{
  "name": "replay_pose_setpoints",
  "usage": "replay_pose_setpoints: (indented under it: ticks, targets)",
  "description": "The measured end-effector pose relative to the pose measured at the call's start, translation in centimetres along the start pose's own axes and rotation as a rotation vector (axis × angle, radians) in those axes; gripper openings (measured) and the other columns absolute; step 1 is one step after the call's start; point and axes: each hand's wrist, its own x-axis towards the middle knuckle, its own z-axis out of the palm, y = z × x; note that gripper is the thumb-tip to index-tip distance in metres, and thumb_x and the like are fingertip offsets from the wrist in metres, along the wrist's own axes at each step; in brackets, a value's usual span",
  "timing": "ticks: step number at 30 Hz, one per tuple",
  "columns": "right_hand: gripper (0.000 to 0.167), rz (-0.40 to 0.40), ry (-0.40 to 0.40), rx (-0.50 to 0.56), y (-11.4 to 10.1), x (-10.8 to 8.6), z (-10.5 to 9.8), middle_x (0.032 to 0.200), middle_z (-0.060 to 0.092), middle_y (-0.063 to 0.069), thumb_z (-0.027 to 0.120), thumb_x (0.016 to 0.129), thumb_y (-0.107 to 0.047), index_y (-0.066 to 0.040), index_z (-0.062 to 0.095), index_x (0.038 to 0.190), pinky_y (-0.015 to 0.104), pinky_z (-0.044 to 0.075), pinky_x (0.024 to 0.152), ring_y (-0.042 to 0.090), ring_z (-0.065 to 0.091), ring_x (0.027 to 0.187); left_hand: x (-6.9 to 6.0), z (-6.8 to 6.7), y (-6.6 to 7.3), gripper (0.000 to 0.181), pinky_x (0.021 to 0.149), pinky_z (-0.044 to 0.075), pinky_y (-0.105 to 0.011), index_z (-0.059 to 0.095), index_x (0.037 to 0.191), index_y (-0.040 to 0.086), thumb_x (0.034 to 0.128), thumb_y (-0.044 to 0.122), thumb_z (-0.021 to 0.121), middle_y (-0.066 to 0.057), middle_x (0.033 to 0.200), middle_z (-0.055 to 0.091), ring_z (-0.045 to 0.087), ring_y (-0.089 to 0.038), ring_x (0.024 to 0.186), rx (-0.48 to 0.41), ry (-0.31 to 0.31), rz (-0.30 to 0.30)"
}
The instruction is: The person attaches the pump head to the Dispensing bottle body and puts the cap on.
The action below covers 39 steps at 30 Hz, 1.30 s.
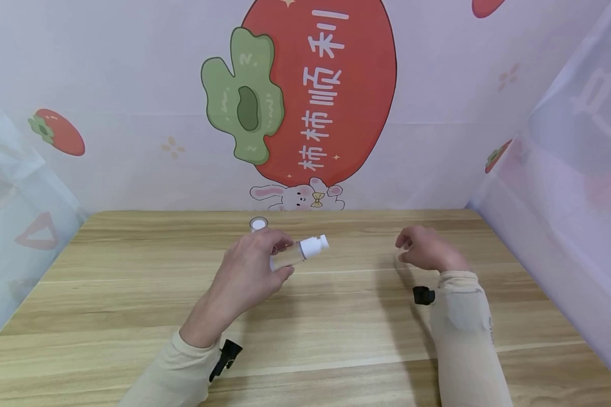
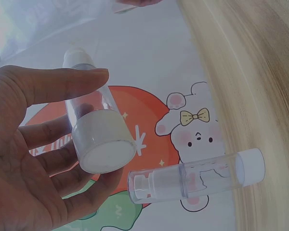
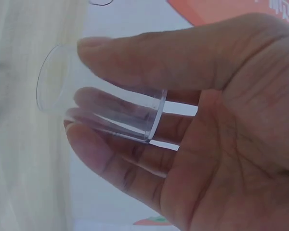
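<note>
My left hand (image 1: 246, 274) grips a clear pump bottle (image 2: 106, 139) with a white base, thumb on one side and fingers on the other. It is tilted above the table, and its white pump head (image 1: 313, 247) points right. My right hand (image 1: 430, 251) holds a clear, hollow cap (image 3: 120, 101) between thumb and fingers, low over the right side of the table; the cap barely shows in the head view. A second bottle (image 2: 207, 178), with its clear cap on, stands upright on the table just beyond my left hand, mostly hidden by it in the head view.
The wooden table (image 1: 346, 339) ends at the back against a printed cloth (image 1: 438, 152) with a large red persimmon and a rabbit. More cloth hangs along the left side (image 1: 15, 226) and right side (image 1: 580, 226). A black wrist device (image 1: 226, 359) sits on the left sleeve.
</note>
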Motion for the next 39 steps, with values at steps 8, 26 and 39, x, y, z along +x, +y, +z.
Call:
replay_pose_setpoints:
  ticks: [8, 26, 39]
  targets:
    - [0.029, -0.056, 0.07, 0.019, -1.7, -0.9, -0.6, 0.12, 0.065, 0.021, 0.068, 0.095, -0.007, 0.005, 0.063, 0.12, 0.051, 0.052, 0.089, 0.038, 0.061, 0.111, 0.0, 0.0, 0.0, 0.034, 0.07, 0.052, -0.041, 0.076, 0.105, 0.009, 0.0736, 0.006, 0.088, -0.003, 0.094, 0.072, 0.063, -0.02, 0.083, 0.005, -0.002, 0.0]
    - [0.026, -0.177, 0.179, 0.017, -4.4, -2.4, -1.2, 0.115, 0.069, 0.012, 0.071, 0.094, -0.008, 0.0, 0.066, 0.118, 0.048, 0.053, 0.09, 0.031, 0.066, 0.106, 0.1, 0.1, 0.0, 0.033, 0.07, 0.052, -0.041, 0.076, 0.105, 0.009, 0.0743, 0.007, 0.088, -0.003, 0.094, 0.071, 0.062, -0.02, 0.083, 0.003, -0.007, -0.006]
    - [0.026, -0.336, 0.205, 0.136, -5.4, -2.4, -0.9, 0.111, 0.069, 0.005, 0.075, 0.09, -0.005, -0.004, 0.069, 0.115, 0.043, 0.055, 0.09, 0.022, 0.07, 0.1, 0.1, 0.2, -0.1, 0.033, 0.07, 0.052, -0.041, 0.076, 0.105, 0.009, 0.074, 0.007, 0.088, -0.003, 0.094, 0.071, 0.063, -0.02, 0.083, 0.002, -0.002, -0.005]
